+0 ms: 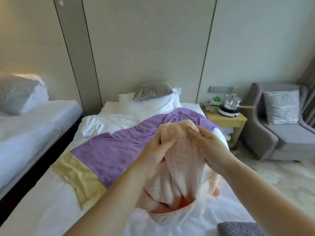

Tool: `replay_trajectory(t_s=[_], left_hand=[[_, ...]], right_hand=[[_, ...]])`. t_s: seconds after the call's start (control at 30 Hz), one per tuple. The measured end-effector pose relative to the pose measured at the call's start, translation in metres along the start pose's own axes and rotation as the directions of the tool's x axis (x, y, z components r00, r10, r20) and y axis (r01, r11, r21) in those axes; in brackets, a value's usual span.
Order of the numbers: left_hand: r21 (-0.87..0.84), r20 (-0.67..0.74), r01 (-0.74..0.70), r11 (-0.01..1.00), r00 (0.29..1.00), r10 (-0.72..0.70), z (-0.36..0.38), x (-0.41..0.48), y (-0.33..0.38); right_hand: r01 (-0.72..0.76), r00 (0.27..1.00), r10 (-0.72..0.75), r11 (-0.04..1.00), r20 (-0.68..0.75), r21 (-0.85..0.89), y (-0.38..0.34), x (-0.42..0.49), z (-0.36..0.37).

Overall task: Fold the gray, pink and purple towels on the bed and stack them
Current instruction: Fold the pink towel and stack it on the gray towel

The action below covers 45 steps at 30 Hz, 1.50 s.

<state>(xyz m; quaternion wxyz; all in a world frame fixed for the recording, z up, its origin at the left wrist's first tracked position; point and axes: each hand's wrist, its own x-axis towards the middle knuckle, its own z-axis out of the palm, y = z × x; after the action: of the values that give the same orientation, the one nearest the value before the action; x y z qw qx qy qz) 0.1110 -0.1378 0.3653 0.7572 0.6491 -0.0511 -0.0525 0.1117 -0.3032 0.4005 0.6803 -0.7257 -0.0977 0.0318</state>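
Note:
I hold the pink towel [179, 167] up over the bed, bunched and hanging down to the sheet. My left hand [156, 149] grips its top edge from the left, and my right hand [209, 145] pinches the top edge from the right, the two hands close together. The purple towel [119, 145] with a yellow end band lies spread out, wrinkled, across the white bed [51, 210] behind the pink one. A corner of the gray towel [238, 229] shows at the bottom right edge, lying on the bed.
White pillows and a gray cushion [153, 92] sit at the bed's head. A second bed [34, 126] stands to the left across a narrow gap. A yellow bedside table [228, 120] with a kettle and a gray armchair [281, 126] stand to the right.

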Motion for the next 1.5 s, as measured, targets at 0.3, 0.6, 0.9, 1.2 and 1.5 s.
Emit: replay_trajectory(t_s=[0.3,0.6,0.9,1.2,1.5], left_hand=[[0.215,-0.083,-0.301,0.929,0.942,0.324,0.009,-0.076,0.120],[0.010,-0.178,-0.423,0.906,0.891,0.418,0.021,-0.108,0.194],[0.550,0.131,-0.277,0.788,0.960,0.247,-0.027,-0.134,0.073],[0.584,0.145,0.030,0.811,0.979,-0.141,-0.039,-0.154,-0.038],[0.188,-0.013,-0.183,0.965,0.982,0.188,0.007,-0.115,0.063]], right_hand=[[0.214,0.957,-0.230,0.971,-0.174,-0.109,-0.101,-0.065,0.004],[0.151,0.985,-0.132,0.970,0.110,-0.193,-0.089,-0.112,0.008],[0.203,0.931,-0.213,0.977,-0.298,-0.067,-0.111,-0.091,0.031],[0.112,0.952,-0.140,0.987,-0.273,-0.116,-0.082,-0.071,0.017],[0.127,0.987,-0.085,0.929,0.133,-0.347,-0.032,-0.117,-0.002]])
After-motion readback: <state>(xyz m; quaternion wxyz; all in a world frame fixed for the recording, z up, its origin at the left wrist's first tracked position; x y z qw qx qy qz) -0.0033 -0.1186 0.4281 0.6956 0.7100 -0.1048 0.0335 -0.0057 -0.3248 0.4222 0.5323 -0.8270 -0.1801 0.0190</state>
